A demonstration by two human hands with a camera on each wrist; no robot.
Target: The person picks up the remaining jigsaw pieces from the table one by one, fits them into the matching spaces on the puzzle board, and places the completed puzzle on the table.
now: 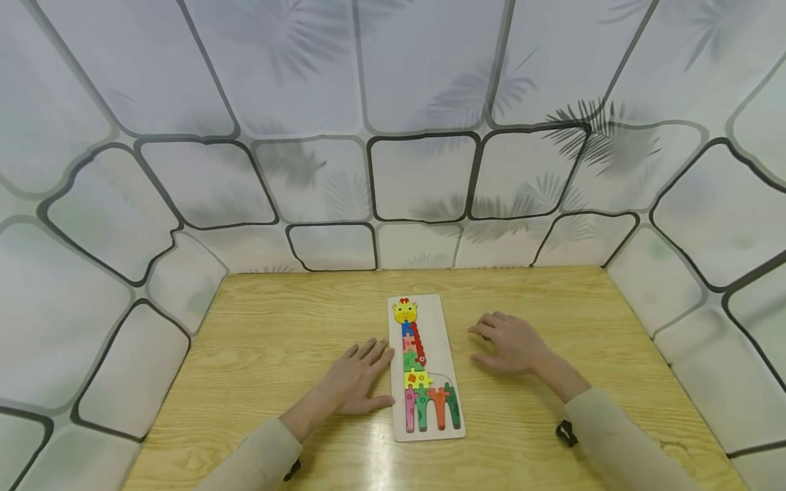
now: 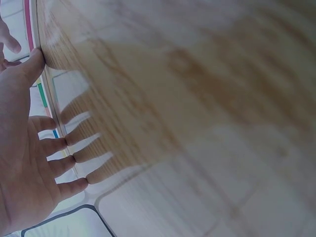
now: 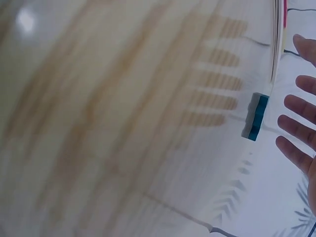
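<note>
A giraffe puzzle board point(image 1: 432, 314) lies on the table, with a yellow head piece point(image 1: 405, 312), a red mane piece point(image 1: 418, 343) and several coloured body and leg pieces in it. A curved outline shows beside the yellow body piece point(image 1: 414, 379). My left hand point(image 1: 356, 380) lies flat, its thumb and fingertips touching the board's left edge. To the right of the board, my right hand point(image 1: 508, 343) is held low over the table with fingers loosely extended, apart from the board. Close to those fingers in the right wrist view is a small teal block point(image 3: 257, 118) with a wavy side; the hand mostly hides it from the head view.
The wooden table point(image 1: 288, 307) reflects light near its front. Patterned fabric walls point(image 1: 424, 177) rise at the table's back and both sides. A dark strap point(image 1: 566, 432) shows beneath the right sleeve point(image 1: 620, 436).
</note>
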